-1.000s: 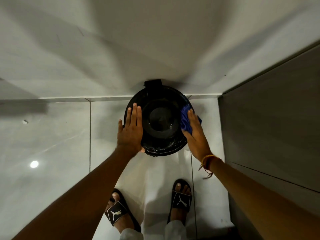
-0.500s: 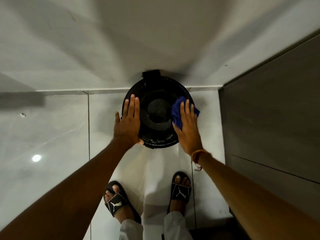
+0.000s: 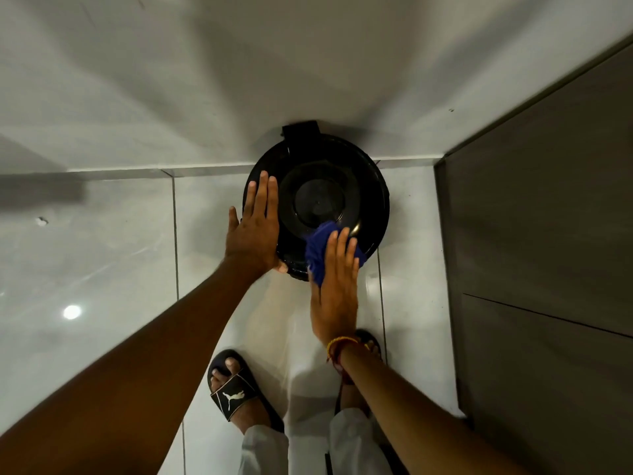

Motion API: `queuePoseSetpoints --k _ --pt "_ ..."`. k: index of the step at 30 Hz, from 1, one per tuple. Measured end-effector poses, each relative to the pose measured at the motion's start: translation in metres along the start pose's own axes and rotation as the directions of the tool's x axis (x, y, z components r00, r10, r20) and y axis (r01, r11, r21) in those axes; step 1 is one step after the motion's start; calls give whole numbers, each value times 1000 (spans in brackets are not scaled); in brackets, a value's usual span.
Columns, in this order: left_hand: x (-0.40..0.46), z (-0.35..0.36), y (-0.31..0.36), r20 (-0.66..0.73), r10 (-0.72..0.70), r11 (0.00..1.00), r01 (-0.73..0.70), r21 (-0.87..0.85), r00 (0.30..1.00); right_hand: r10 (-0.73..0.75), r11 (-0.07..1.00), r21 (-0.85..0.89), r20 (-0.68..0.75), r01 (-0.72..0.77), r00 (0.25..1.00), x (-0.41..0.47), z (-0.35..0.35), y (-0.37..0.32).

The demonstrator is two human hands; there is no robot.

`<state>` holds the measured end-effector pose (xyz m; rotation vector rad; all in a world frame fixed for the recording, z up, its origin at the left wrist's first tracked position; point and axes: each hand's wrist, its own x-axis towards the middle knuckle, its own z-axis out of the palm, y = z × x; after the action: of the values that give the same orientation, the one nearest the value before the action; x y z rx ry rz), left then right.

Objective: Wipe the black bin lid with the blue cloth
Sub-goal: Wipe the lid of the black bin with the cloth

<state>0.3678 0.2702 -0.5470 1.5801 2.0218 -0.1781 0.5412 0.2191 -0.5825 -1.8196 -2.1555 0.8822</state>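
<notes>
A round black bin lid (image 3: 363, 186) sits on a bin against the white wall, seen from above, with a hinge block at its far edge. My left hand (image 3: 253, 228) lies flat on the lid's left rim, fingers straight and together. My right hand (image 3: 335, 286) presses a crumpled blue cloth (image 3: 318, 248) onto the lid's near rim, fingers flat over it. Most of the cloth is hidden under that hand. A red and yellow thread band circles my right wrist.
Glossy white floor tiles (image 3: 102, 269) spread to the left. A grey-brown cabinet (image 3: 548, 234) stands close on the right. My feet in black slides (image 3: 236, 395) stand just below the bin. The white wall (image 3: 239, 80) rises behind it.
My right hand has slid the cloth from the lid's right side round to its near edge. My left hand has stayed on the left rim.
</notes>
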Motion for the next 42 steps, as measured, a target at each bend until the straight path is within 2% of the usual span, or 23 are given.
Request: queuePoseSetpoints --k 2,4,8,12,14,17,22,24,30,34,35,38,40,42 --pt "0 0 0 8 5 1000 -5 4 1000 65 997 -25 -64 -67 996 33 -12 -4" --pt "-1 0 0 12 5 1000 -5 11 1000 57 993 -98 -43 -61 997 69 -25 -7" --pt "-1 1 -2 0 3 1000 -3 16 1000 -139 948 -275 85 157 987 80 -38 6" --pt "0 3 -3 -18 15 1000 -14 12 1000 -313 867 -291 313 404 897 12 -36 32" --pt "-1 5 -5 -29 14 1000 -14 13 999 -348 824 -324 356 464 867 2 -38 43" --pt "2 6 -5 -7 14 1000 -14 -3 1000 -339 833 -325 339 447 878 26 -43 40" --pt "2 7 -7 -7 14 1000 -14 2 1000 -222 898 -342 193 278 956 90 -38 -7" --pt "2 6 -7 -7 17 1000 -17 5 1000 -246 869 -383 217 314 945 89 -37 -8" --pt "2 4 -6 -32 29 999 -30 -29 999 -453 728 -335 420 599 786 29 -46 35" --pt "5 6 -6 -14 25 999 -25 -37 1000 -536 619 -287 527 732 660 43 -62 50" --pt "6 7 -6 -15 22 999 -22 -41 1000 -534 633 -286 513 720 672 50 -62 45" --pt "10 8 -8 -25 34 999 -35 -36 999 -434 772 -284 418 569 798 68 -48 11" --pt "6 7 -12 -32 55 998 -55 -14 998 -424 784 -260 439 564 792 73 -42 -6" --pt "4 6 -18 -30 68 997 -68 -20 997 -473 773 -171 487 612 734 76 -49 -8"
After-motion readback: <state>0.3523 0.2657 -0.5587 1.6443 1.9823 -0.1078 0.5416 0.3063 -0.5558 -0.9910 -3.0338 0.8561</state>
